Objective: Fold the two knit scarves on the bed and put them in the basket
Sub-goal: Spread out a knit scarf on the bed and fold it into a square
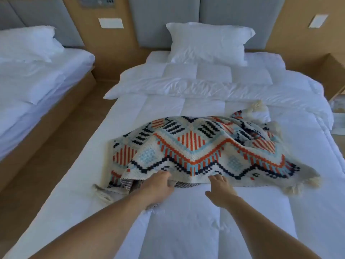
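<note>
Scarf [196, 146]: patterned knit, orange, navy and pale blue on cream. It lies spread across the middle of the bed [168, 230], rumpled at its right end, with its near hem facing you.
Grey scarf [127, 185]: only a strip shows, under the near-left corner of the scarf. Its fringe trails onto the sheet to the left.
Left hand [158, 186]: your fingers are curled over the near hem and pinch it, lifting that edge slightly. This grip probably serves to raise the hem for the first fold, or to free the top layer from the grey scarf below.
Right hand [221, 191]: fingers [214, 178] are spread and relaxed and hold nothing. Their tips are at the near hem, just right of your left hand. Whether they touch the knit cannot be told.
Scarf relative to grip: nearly all the cloth lies beyond and to the right of your left hand. Only a short length of hem is between the hands.
Tassels [296, 186]: at the near-right corner, well apart from either hand.
Likely reason for hand spacing: both hands are near the hem's left half, so the right end is unsupported.
Basket: not in view.
Progress: judged as early; neither scarf is folded.
</note>
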The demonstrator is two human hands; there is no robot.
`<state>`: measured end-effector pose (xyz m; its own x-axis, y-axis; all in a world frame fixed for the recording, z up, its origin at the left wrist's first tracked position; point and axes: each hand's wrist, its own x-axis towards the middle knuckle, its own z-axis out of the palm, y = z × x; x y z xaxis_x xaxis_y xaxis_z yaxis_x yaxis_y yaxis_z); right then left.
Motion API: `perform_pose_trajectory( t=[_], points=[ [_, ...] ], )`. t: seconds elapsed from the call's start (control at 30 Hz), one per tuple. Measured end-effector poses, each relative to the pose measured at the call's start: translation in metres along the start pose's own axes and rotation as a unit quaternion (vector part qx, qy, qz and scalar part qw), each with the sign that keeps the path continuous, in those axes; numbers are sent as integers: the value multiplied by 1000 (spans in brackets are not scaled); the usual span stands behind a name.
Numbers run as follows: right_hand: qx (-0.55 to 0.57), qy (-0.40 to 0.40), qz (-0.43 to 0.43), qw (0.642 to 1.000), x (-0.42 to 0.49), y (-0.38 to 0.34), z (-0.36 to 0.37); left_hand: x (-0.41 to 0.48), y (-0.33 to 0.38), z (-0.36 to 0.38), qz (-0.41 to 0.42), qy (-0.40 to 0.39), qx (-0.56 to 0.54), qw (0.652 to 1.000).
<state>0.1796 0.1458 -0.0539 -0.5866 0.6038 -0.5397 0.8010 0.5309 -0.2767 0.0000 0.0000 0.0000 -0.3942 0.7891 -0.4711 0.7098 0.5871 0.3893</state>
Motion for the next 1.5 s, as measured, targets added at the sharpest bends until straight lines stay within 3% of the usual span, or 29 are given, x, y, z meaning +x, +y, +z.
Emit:
perform_pose_trajectory(
  t=[0.43, 0.57, 0.73, 0.93, 1.07, 1.13, 1.23, 1.37, 1.43, 1.5],
  points=[
    [-137, 111, -78, 981, 120, 68, 63, 111, 23, 83, 54, 52, 158, 985],
    [-106, 168, -75, 977, 114, 81, 63, 113, 32, 86, 69, 58, 206, 974],
    [-1, 147, -79, 986, 91, 91, 45, 107, 61, 76, 111, 26, 212, 971],
    [-86, 71, -22, 993, 92, 114, 54, 111, 69, 77, 112, 22, 238, 964],
    [-132, 174, -35, 975, 101, 122, 79, 117, 64, 100, 103, 7, 252, 962],
    [-57, 179, -23, 982, 94, 120, 78, 115, 62, 109, 96, -11, 256, 962],
    [101, 103, -46, 988, 73, 104, 58, 107, 73, 112, 116, -35, 251, 960],
    [278, 100, -126, 947, 29, 81, 11, 94, 102, 87, 118, -46, 119, 985],
    [292, 99, -128, 943, 7, 81, -15, 83, 115, 62, 105, -45, 49, 992],
    [207, 80, -121, 968, -15, 85, -33, 67, 126, 33, 96, -47, 15, 994]
  ],
)
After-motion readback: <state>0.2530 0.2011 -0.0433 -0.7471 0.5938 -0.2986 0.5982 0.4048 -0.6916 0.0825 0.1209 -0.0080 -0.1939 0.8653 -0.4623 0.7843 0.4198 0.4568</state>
